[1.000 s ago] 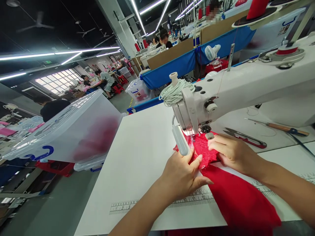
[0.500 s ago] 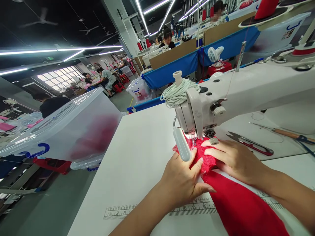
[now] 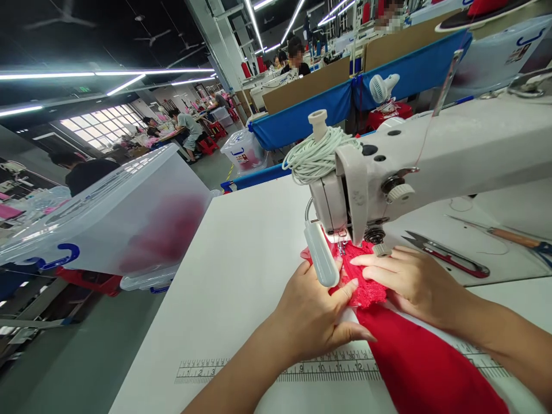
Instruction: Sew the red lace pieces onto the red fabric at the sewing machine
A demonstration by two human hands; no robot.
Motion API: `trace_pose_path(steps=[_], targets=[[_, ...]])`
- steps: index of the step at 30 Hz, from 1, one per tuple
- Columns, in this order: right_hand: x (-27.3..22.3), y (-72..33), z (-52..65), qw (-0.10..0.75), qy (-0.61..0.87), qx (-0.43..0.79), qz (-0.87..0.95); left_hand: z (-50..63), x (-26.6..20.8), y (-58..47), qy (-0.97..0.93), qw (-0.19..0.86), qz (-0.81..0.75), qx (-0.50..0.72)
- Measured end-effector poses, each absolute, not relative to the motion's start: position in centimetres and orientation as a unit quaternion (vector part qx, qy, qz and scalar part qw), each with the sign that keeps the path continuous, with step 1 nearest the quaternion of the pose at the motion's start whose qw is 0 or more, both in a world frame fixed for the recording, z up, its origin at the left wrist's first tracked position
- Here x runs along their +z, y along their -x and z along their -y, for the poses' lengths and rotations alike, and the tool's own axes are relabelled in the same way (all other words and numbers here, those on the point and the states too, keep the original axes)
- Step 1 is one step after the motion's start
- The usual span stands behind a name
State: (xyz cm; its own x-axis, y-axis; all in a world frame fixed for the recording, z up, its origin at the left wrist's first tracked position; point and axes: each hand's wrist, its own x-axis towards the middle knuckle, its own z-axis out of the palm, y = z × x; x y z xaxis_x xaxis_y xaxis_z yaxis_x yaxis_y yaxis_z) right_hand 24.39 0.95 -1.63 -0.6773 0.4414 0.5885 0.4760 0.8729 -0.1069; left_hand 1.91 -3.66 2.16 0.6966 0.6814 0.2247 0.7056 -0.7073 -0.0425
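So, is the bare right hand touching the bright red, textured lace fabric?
Touching. The head view shows the right hand with its fingertips laid on the red lace fabric, no gap visible between them.

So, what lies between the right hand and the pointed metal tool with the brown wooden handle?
In the head view, red-handled metal snips lie between the right hand and the pointed tool.

Red fabric [image 3: 426, 356] runs off the lower edge; sewing machine [image 3: 466, 138] cut off at right. Work light [image 3: 321, 256] partly conceals the left hand [image 3: 308, 307]. Contents of translucent plastic bin [image 3: 107, 230] indistinct.
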Motion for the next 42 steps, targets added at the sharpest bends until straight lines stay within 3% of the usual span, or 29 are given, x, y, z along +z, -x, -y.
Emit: trace_pose_path(steps=[14,29,35,42], targets=[[-1.61,-23.99,-0.77,0.312,0.31,-0.016,0.898,3.75,1.73,-1.89,0.913,0.112,0.378,-0.106],[-1.55,-24.37,-1.05,0.297,0.264,-0.005,0.918,3.63,1.96,-1.86,0.918,0.102,0.367,-0.106],[-1.38,-24.34,-1.07,0.346,0.321,-0.005,0.882,3.55,1.79,-1.84,0.918,0.103,0.365,-0.114],[-1.91,-24.4,-1.25,0.323,0.336,-0.044,0.884,3.53,1.78,-1.85,0.916,0.094,0.372,-0.117]])
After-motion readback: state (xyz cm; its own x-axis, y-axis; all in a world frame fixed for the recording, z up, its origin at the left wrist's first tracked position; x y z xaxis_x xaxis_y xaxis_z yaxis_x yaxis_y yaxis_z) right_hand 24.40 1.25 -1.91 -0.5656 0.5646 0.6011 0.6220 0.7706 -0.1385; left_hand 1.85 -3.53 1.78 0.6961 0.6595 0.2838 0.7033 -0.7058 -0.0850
